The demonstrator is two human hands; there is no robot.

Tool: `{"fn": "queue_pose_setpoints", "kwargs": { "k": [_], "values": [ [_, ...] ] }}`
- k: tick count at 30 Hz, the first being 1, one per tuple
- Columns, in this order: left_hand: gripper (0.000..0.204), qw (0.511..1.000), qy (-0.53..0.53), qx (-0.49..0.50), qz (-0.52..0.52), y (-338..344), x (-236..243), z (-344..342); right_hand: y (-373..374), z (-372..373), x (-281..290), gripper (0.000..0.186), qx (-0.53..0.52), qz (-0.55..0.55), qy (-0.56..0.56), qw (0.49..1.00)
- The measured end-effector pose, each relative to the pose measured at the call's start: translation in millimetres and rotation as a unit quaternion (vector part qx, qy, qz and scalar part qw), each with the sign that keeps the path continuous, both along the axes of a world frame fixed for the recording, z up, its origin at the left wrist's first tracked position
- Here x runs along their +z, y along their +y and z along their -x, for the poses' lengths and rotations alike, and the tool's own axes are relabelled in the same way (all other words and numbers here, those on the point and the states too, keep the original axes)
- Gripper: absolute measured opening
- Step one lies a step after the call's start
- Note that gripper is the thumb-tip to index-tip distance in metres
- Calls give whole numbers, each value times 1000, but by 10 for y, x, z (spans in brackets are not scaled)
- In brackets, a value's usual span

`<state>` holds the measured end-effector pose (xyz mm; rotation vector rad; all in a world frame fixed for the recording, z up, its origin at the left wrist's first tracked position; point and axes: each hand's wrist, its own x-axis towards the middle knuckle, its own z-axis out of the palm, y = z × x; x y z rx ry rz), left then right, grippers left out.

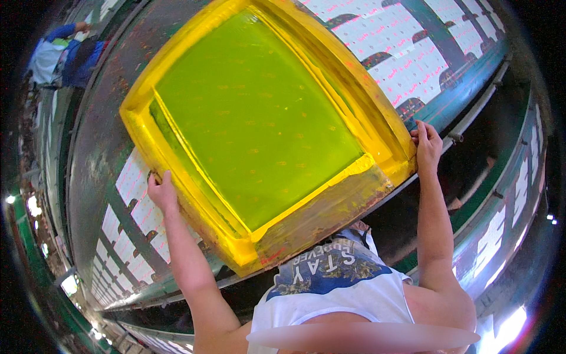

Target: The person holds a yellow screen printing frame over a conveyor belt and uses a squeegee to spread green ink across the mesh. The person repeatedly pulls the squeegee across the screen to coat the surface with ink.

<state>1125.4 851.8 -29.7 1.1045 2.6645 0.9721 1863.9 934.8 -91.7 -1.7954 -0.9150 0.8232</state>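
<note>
A screen-printing frame (pixel 392 133) smeared with yellow ink lies tilted across the table in front of me. Its mesh (pixel 253 124) looks yellow-green, with faint small marks showing through. Beside the frame's left edge is my left hand (pixel 163 192), its fingers drawn together at the rim; what they pinch is too small to make out. My right hand (pixel 428 146) is at the near right corner, fingers curled and pressed together, and what is between them is hidden. Bare brownish frame surface (pixel 324 212) shows along the near side.
White cut panels with pink print (pixel 389 41) lie in rows on the dark green table (pixel 466 109), and more panels (pixel 138 200) lie at the left. A metal rail (pixel 480 97) runs along the table's edge. Another person (pixel 65 56) stands at the far left. A second table (pixel 501 236) is at the right.
</note>
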Motion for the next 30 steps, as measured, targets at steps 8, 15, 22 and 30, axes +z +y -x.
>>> {"fn": "queue_pose_setpoints", "kwargs": {
  "k": [8,15,22,30],
  "values": [
    [45,994,48,89,38,-268,-157,-332,20,146,490,25,229,-101,-260,933],
    [55,991,10,135,14,-710,-110,-773,-603,1265,1461,49,701,-129,-193,675],
    [54,993,6,117,-1,-778,-160,-763,-981,1805,1587,47,716,-174,-353,576],
    [61,994,22,108,26,-758,-90,-831,-1123,2495,1571,45,695,-118,-415,575]
  ]
}}
